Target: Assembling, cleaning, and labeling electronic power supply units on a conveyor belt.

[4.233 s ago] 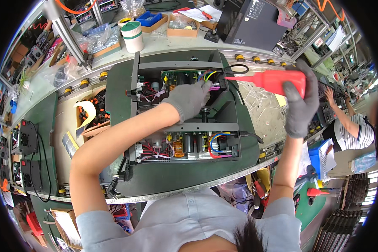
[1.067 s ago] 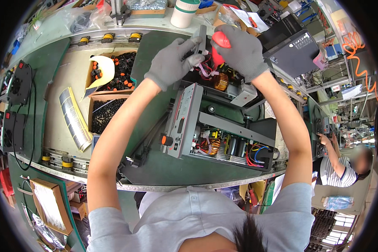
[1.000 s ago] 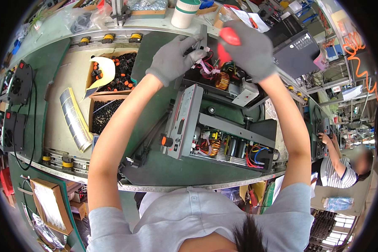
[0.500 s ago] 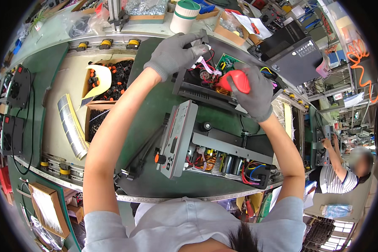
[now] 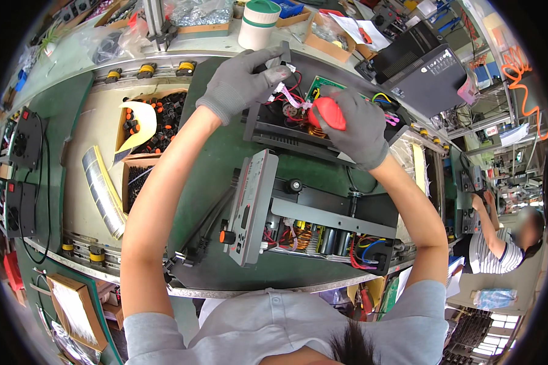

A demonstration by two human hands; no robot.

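Gloved in grey, my left hand [image 5: 246, 82] grips the upright grey end plate [image 5: 285, 53] of an opened machine chassis [image 5: 292, 135], thumb and fingers on either side. My right hand [image 5: 360, 125], also gloved, is wrapped round a red, rounded tool handle [image 5: 327, 114] over the chassis. The tool's working end is hidden by the hand and parts below. Wires [image 5: 292, 100] and a green circuit board [image 5: 323, 86] show inside. Closer to me lies a second opened machine [image 5: 332, 219], its grey control panel [image 5: 252, 207] tilted on the left, with coils and wires exposed.
Boxes of small black and orange parts [image 5: 164, 125] stand on the left. A curved shiny sheet [image 5: 103, 194] lies beside them. Behind are a white canister [image 5: 259, 27] and a black computer case [image 5: 429, 76]. Black cables [image 5: 207, 225] lie on the green board. Another person [image 5: 499, 243] works at far right.
The whole view has shifted slightly. My right hand and the red handle have moved a little left over the chassis. The left hand keeps its hold on the end plate.
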